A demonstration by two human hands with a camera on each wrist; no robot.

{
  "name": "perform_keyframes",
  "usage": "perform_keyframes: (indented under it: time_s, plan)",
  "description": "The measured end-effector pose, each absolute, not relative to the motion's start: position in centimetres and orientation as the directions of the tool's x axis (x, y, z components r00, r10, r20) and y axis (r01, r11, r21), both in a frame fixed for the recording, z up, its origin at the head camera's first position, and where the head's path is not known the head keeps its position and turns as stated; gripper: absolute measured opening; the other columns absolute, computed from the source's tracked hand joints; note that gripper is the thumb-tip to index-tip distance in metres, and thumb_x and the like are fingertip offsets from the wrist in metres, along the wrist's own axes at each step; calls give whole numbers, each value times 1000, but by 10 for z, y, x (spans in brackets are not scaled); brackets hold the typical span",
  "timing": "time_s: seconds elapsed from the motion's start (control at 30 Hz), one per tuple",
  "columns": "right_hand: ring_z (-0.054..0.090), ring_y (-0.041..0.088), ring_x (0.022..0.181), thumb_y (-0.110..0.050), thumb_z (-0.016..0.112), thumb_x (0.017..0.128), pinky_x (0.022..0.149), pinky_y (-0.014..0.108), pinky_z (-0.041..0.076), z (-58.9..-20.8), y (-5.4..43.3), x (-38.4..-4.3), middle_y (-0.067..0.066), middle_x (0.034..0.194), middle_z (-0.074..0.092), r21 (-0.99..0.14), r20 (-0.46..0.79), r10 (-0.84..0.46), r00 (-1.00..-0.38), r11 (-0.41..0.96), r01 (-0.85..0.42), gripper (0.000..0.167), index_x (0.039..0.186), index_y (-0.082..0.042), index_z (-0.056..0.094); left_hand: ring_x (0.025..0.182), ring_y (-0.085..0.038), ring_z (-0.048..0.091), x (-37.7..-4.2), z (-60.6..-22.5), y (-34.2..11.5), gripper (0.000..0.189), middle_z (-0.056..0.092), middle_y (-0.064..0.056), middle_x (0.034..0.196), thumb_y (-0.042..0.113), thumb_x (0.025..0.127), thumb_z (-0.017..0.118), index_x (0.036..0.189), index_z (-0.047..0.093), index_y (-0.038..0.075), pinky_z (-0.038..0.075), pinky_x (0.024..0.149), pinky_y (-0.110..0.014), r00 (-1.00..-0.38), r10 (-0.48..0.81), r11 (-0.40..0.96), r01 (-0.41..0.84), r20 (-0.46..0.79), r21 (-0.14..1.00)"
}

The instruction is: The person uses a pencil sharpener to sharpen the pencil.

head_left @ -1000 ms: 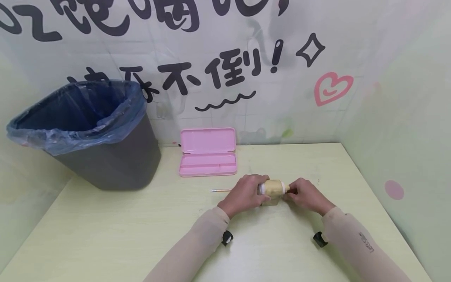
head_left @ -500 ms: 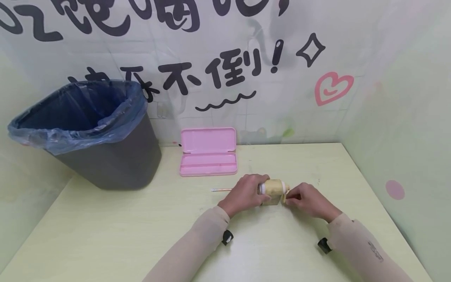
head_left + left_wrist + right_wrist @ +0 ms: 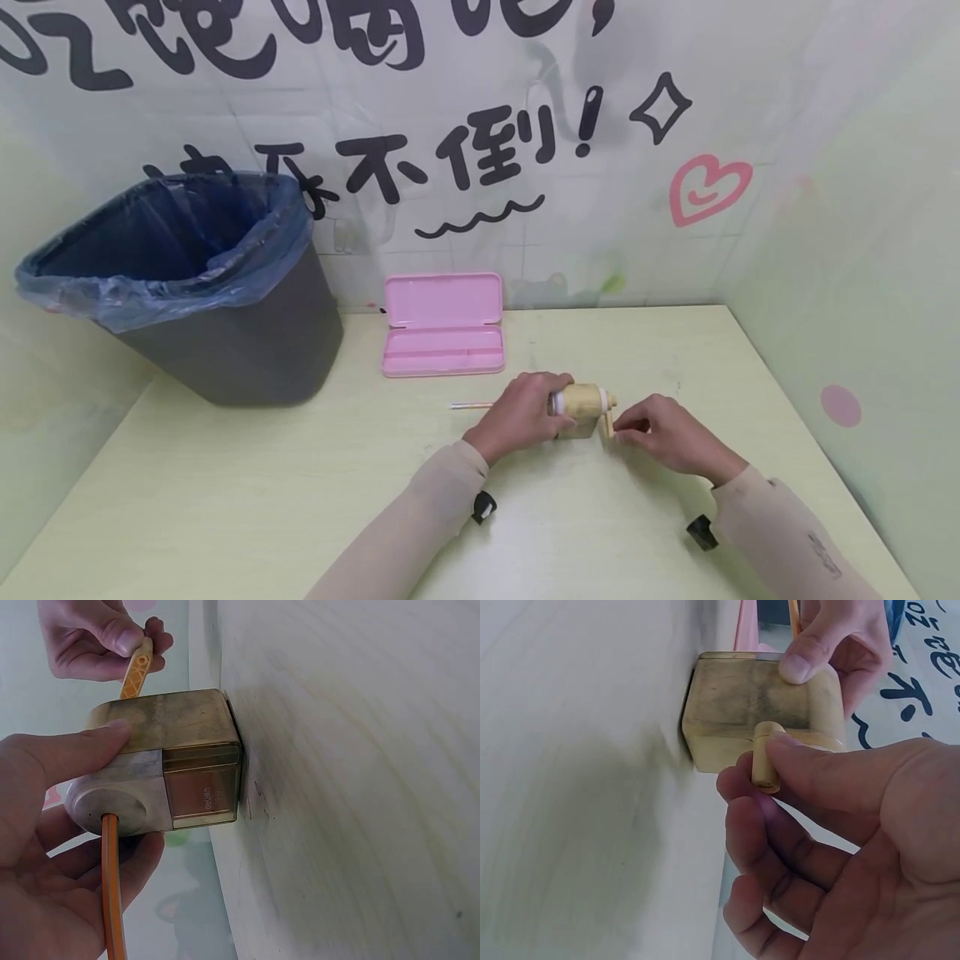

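A yellowed pencil sharpener (image 3: 581, 401) with a hand crank stands on the table. My left hand (image 3: 524, 412) grips its body, thumb on the near side and fingers round the far side, as the left wrist view shows. An orange-striped pencil (image 3: 112, 889) sticks out of the sharpener's front hole, its white end pointing left in the head view. At the other end, my right hand (image 3: 667, 433) pinches the knob (image 3: 766, 757) of the crank (image 3: 136, 669) between thumb and index finger. The crank arm hangs downward. A dark see-through shavings drawer (image 3: 202, 792) fills the sharpener's lower front.
Behind the hands, an open pink pencil case (image 3: 443, 362) stands near the back wall. To the left is a large grey bin (image 3: 262, 354) lined with a blue bag (image 3: 281, 250). Walls close the table (image 3: 247, 492) in at the back and sides.
The right hand has swung the crank from near the sharpener's end to hanging down, moving right and slightly toward me. My left hand, the sharpener and the pencil stay put.
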State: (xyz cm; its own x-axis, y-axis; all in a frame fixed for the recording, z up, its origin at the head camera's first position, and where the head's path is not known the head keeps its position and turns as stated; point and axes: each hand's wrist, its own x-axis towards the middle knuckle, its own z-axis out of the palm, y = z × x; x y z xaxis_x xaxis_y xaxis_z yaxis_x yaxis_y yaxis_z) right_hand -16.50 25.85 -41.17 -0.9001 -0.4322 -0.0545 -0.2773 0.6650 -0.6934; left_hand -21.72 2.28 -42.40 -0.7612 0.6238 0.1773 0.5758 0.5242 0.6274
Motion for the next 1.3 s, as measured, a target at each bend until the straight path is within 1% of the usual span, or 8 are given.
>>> perform_keyframes:
  time_s: [0.33,0.53,0.7,1.0,1.3]
  plan:
    - [60,6,76,-9,71,91,65,26,49,-394,264,-164,4,92,75,-698,-12,-469,-883,636,-328,10,97,-4,78,74,-8,56,-217,-423,22,42,68,-1,96,15,79,84,118,69,7,45,62,-17,-767,618,535,573,176,620]
    - [62,6,78,-9,71,91,64,26,50,-386,268,-166,4,92,75,-699,-6,-434,-901,646,-307,11,99,-5,77,75,-8,55,-217,-424,22,41,69,0,95,15,79,85,117,69,8,45,63,-17,-764,620,537,580,180,613]
    - [63,8,80,-11,70,92,65,27,49,-382,268,-167,4,94,75,-696,-5,-405,-915,658,-288,13,102,-5,77,75,-8,55,-217,-425,22,41,68,1,95,15,79,85,117,69,9,45,63,-18,-763,621,534,579,179,616]
    - [64,16,81,-9,69,93,67,30,50,-374,266,-176,6,96,74,-673,64,-343,-937,678,-295,14,103,-4,77,75,-8,56,-217,-425,23,45,69,-1,97,14,78,85,119,69,7,46,63,-17,-764,622,529,570,170,628]
    - [65,19,87,-8,66,95,75,38,51,-375,262,-191,9,103,74,-669,96,-292,-951,689,-279,15,105,-3,77,76,-8,56,-216,-424,22,46,69,-1,99,15,78,86,121,68,7,46,64,-17,-764,623,532,572,169,624]
